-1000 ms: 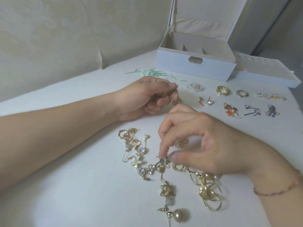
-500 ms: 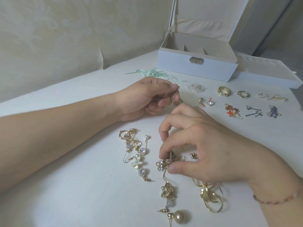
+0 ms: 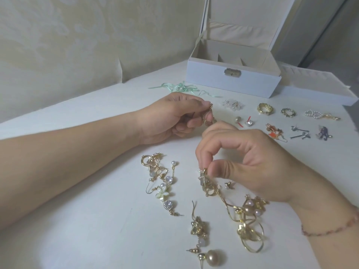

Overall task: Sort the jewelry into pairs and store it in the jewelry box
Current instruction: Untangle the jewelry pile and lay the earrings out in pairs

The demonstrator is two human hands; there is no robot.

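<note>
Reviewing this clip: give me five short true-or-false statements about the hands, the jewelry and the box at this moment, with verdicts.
1. The jewelry box stands open. True.
2. The right hand lies flat and idle on the table. False: its thumb and fingers pinch a tangled gold cluster.
3. The left hand holds a gold earring. True.
4. The mint ribbon lies inside the box. False: it lies on the table, left of it.
5. The large pearl stud is in the right hand. False: it lies on the table.
</note>
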